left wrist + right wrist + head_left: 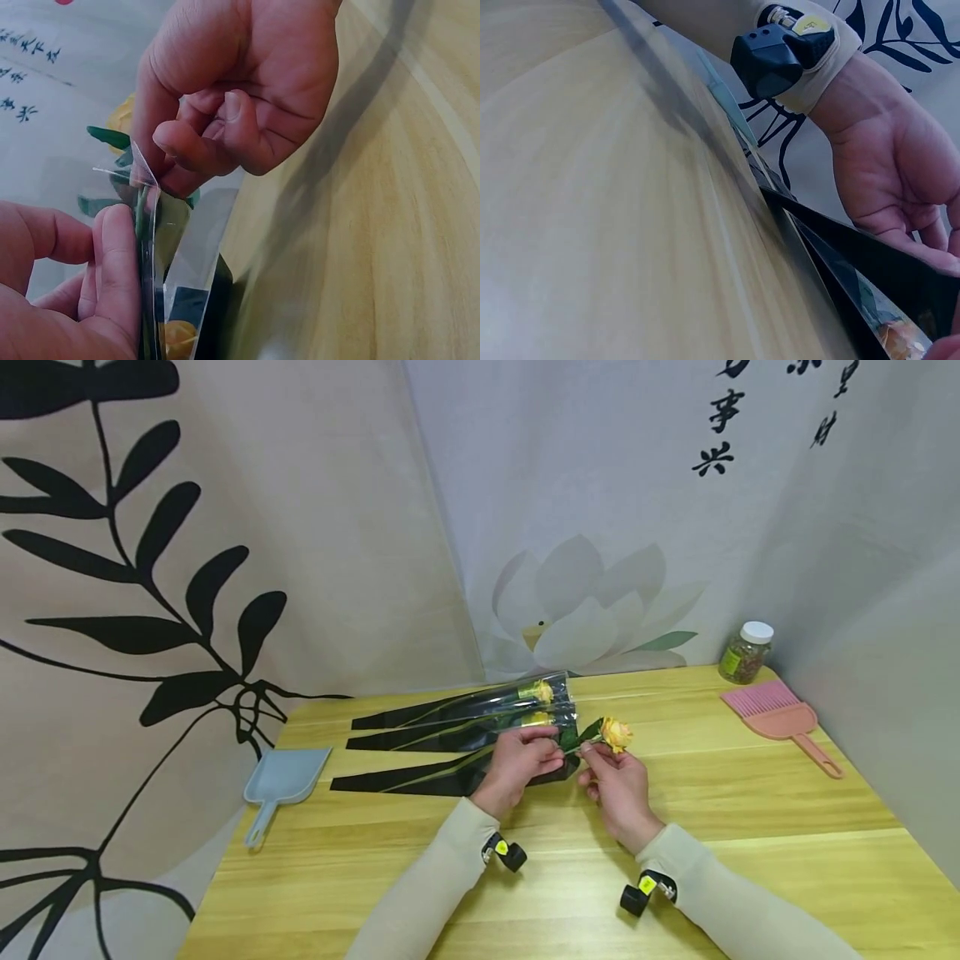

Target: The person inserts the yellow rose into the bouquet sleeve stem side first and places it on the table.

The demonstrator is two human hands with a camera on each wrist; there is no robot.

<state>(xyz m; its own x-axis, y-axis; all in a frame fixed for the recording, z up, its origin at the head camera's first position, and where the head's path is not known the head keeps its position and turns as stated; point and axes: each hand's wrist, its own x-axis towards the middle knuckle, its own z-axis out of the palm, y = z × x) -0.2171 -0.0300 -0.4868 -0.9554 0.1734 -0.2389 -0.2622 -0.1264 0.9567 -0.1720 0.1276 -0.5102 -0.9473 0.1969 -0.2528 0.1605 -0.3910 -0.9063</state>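
A yellow rose with green leaves lies partly in the mouth of the nearest flower sleeve, black at its narrow end and clear towards its mouth. My left hand holds the sleeve near its mouth, its fingers against the clear film and stem in the left wrist view. My right hand pinches the stem just below the bloom. In the right wrist view, the left hand stands beside the black sleeve edge; only a fingertip of the right shows.
Behind lie two more sleeves holding yellow roses, side by side. A blue dustpan sits at the left table edge. To the right are a pink brush-like dustpan piece and a white-lidded jar. Cloth hangs behind the wooden table.
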